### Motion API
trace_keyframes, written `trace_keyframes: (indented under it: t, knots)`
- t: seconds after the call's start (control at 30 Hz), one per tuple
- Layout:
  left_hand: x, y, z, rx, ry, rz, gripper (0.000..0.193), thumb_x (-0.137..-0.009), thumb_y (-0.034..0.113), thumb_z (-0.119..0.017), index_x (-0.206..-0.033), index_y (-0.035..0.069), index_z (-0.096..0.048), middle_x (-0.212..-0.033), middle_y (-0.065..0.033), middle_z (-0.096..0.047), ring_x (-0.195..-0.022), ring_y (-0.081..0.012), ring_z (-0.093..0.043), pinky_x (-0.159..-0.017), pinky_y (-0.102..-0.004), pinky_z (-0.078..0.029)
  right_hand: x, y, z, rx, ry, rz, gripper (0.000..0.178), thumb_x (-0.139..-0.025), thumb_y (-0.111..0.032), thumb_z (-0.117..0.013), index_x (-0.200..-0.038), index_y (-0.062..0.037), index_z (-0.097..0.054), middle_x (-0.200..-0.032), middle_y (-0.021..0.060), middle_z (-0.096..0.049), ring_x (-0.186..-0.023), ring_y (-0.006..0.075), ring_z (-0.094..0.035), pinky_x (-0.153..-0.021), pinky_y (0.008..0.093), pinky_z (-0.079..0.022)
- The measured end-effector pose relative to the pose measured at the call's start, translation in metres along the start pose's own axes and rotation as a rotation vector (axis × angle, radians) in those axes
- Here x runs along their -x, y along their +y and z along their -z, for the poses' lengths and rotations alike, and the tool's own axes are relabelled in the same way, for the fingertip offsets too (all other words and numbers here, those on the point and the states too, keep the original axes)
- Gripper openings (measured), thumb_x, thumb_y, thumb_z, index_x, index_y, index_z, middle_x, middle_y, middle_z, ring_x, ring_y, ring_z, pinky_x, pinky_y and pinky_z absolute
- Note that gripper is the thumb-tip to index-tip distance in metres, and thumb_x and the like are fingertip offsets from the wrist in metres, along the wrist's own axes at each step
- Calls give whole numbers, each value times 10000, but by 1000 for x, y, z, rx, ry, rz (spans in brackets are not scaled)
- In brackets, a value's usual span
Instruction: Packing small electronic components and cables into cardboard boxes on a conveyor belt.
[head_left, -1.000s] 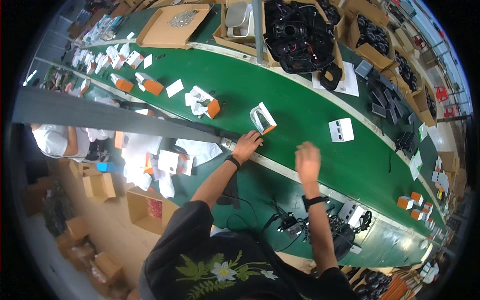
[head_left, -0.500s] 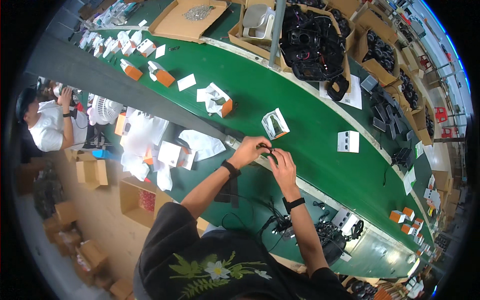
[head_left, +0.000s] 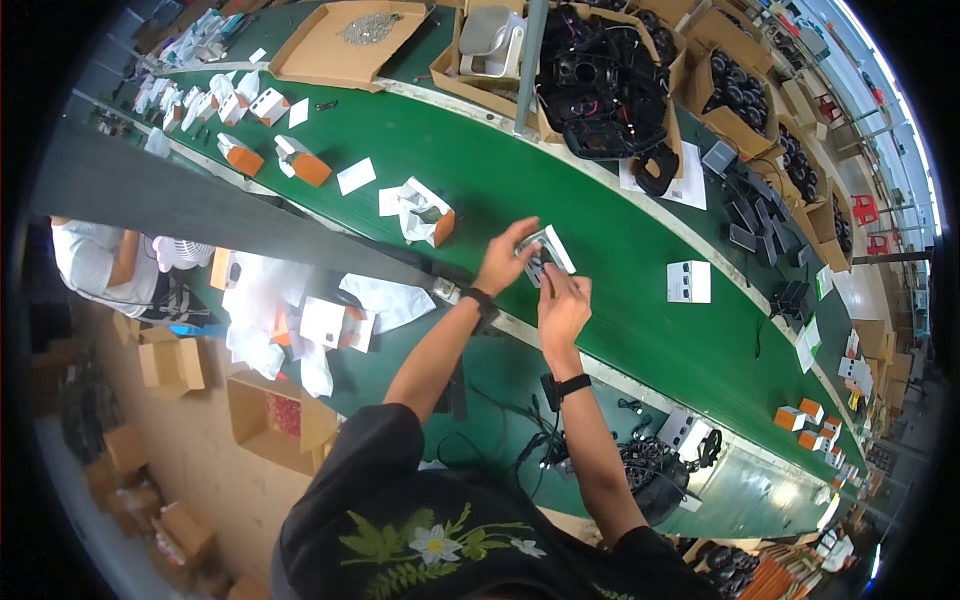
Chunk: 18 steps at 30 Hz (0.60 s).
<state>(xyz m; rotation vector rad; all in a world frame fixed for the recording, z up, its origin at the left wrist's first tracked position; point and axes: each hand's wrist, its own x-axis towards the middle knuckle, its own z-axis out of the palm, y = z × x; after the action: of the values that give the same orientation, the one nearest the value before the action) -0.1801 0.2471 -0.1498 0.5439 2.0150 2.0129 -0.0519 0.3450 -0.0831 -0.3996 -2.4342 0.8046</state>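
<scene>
Both hands meet over the green belt [head_left: 620,230], where the left hand [head_left: 503,262] has its grip closed on the left edge of a small white carton [head_left: 545,255] with a dark item in its open face, held tilted just above the belt. The right hand [head_left: 563,305] pinches the carton's lower edge from below, fingers closed on it. Another white box [head_left: 688,281] sits on the belt well apart to the right, and an opened white-and-orange carton [head_left: 425,213] lies near on the left.
</scene>
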Motion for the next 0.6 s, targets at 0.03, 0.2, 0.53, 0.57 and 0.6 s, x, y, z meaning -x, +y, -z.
trace_keyframes:
  t: [0.03,0.2,0.53,0.57,0.6]
  knots:
    - [0,-6,-7,-105,10,53,456,-998,81,-782,-1444,52,-692,-1358,-116,-785,-1237,-257,-749,-1061,-388,-569,-5,4,-4,93,34,-32,209,-933,-98,-808,-1140,-99,-838,-1110,58,-838,-977,311,-676,-848,444,-566]
    - [16,-5,-37,-155,29,105,449,-871,77,-898,-1301,42,-773,-1226,-137,-825,-1093,-246,-795,-947,-373,-602,-11,34,-4,384,157,-119,185,-924,-127,-801,-1101,-127,-855,-1117,1,-842,-1176,310,-604,-1027,532,-423]
    - [52,6,-57,-215,75,-21,357,-908,132,-891,-1231,47,-765,-1280,-146,-794,-1162,-294,-764,-997,-421,-593,16,87,6,369,-75,9,309,-866,-97,-789,-1161,-167,-853,-1233,3,-650,-1296,325,-540,-1259,728,-280]
    - [52,2,-51,-290,-19,-194,322,-923,167,-882,-1202,42,-781,-1303,-157,-784,-1212,-309,-749,-1021,-433,-587,16,90,9,406,-121,64,328,-876,-104,-785,-1197,-151,-840,-1242,7,-651,-1310,327,-539,-1262,739,-263]
    - [51,-1,-49,-290,-29,-197,322,-923,167,-882,-1202,42,-781,-1303,-157,-784,-1212,-309,-749,-1021,-433,-587,16,92,13,443,-166,117,350,-886,-111,-781,-1232,-135,-826,-1250,12,-651,-1324,330,-537,-1266,749,-247]
